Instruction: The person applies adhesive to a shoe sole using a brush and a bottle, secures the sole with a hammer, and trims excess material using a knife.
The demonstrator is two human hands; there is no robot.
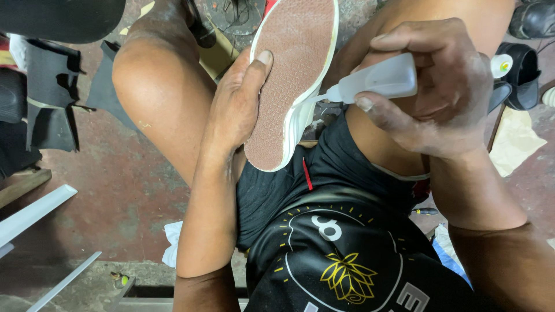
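Observation:
A white shoe (289,75) lies sole-up between my knees, its reddish-brown textured sole facing the camera. My left hand (237,101) grips it along its left edge, thumb resting on the sole. My right hand (445,92) holds a small translucent white glue bottle (384,78). The bottle's thin nozzle points left and touches the shoe's white side wall near the sole edge.
Black leather pieces (49,86) lie on the red floor at left. Dark shoes (523,75) and a small white cap (501,65) sit at right, with tan paper (514,141) below them. White strips (34,211) lie at lower left, and a white cloth (172,242) lies by my left forearm.

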